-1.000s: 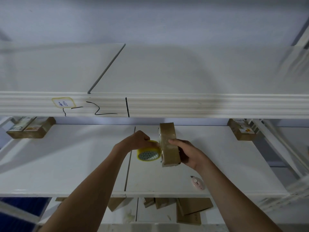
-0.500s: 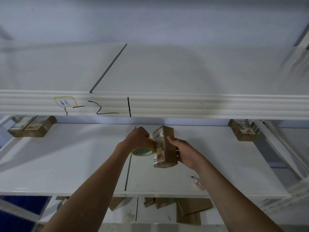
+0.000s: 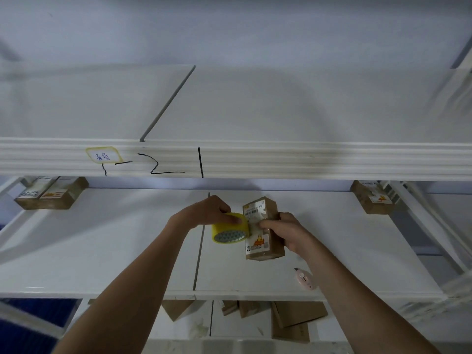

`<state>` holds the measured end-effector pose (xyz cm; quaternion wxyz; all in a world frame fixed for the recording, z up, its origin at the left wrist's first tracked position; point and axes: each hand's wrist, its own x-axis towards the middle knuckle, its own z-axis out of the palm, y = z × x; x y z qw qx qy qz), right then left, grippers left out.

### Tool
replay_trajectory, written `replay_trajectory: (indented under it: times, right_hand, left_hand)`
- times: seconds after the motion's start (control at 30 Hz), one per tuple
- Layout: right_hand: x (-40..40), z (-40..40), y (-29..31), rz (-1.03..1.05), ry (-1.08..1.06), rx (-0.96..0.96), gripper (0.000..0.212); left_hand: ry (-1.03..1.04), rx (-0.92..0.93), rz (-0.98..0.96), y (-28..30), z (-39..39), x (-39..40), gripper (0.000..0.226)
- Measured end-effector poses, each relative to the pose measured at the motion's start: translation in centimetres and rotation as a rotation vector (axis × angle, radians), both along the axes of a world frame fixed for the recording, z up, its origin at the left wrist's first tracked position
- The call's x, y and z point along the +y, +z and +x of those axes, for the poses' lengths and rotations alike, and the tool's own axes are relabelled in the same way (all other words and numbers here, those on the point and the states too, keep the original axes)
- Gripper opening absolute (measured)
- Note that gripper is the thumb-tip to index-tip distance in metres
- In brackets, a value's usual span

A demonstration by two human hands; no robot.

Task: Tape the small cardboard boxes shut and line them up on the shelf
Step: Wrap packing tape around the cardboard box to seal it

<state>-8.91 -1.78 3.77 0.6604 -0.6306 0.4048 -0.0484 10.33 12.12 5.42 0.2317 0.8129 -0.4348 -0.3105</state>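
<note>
My right hand [image 3: 286,232] grips the small cardboard box [image 3: 263,228] above the middle shelf [image 3: 102,251], near its front edge. The box's long axis runs front to back, label face up. My left hand [image 3: 204,213] holds the yellow tape roll [image 3: 229,227] against the box's left side.

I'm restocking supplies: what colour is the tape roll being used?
Yellow. The tape roll, gripped by the left hand, shows clearly in the head view.
</note>
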Motion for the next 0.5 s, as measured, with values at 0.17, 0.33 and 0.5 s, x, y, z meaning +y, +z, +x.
replay_trajectory:
  times: [0.17,0.33,0.5]
  right_hand:
    - [-0.4,0.0,0.3,0.014,0.019,-0.003,0.038]
    - [-0.5,-0.4,1.2,0.057,0.041,-0.059,0.037]
    - [0.1,-0.4,2.2,0.119,0.069,-0.131,0.037]
  left_hand:
    - [0.034,-0.006,0.024,-0.7,0.7,0.1,0.048]
    - [0.122,-0.241,0.132,-1.3,1.3,1.3,0.060]
    - [0.121,-0.229,0.150,-1.5,0.9,1.0,0.062]
